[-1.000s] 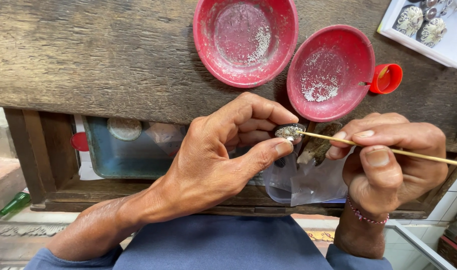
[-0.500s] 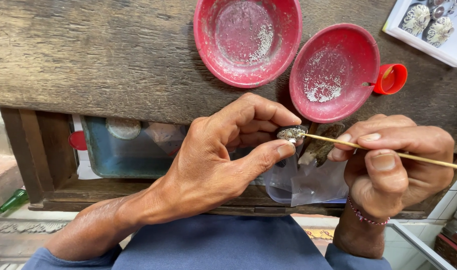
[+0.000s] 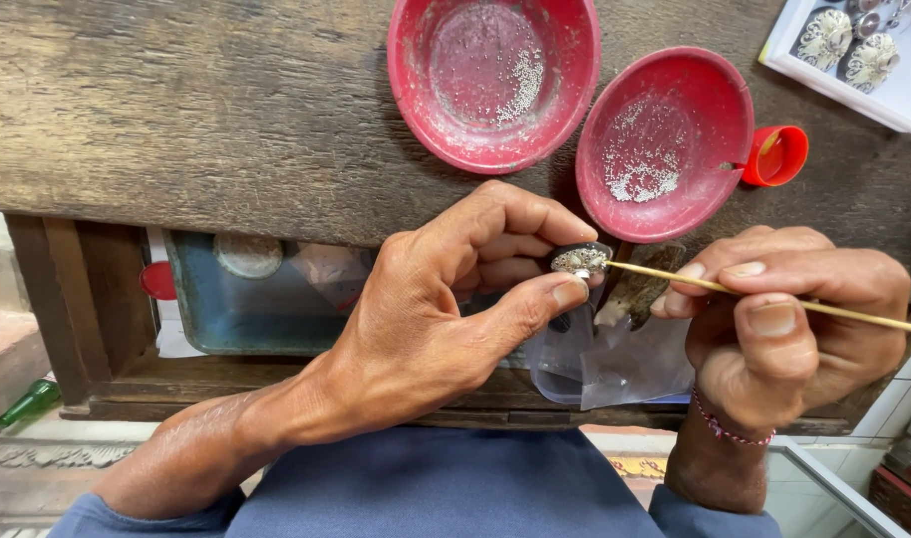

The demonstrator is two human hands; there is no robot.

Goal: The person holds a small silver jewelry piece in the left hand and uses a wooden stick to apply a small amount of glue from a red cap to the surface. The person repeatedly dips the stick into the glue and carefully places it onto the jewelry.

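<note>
My left hand (image 3: 446,309) pinches a small oval silver ornament (image 3: 579,260) between thumb and fingers, just below the edge of the wooden bench (image 3: 176,110). In my right hand (image 3: 794,319) is a thin wooden stick (image 3: 774,299), held like a pen, with its tip touching the ornament's right side. Two red bowls sit on the bench above: a larger one (image 3: 493,80) and a smaller one (image 3: 665,139), each holding tiny silver granules.
A small red cap (image 3: 774,156) lies beside the smaller bowl. A white tray (image 3: 864,60) with finished silver pieces sits at the top right. Below the bench are a blue-green box (image 3: 246,299), a clear plastic bag (image 3: 615,364) and a dark peg (image 3: 635,289).
Both hands stay nearly still on the ornament; the stick tip has shifted only slightly.
</note>
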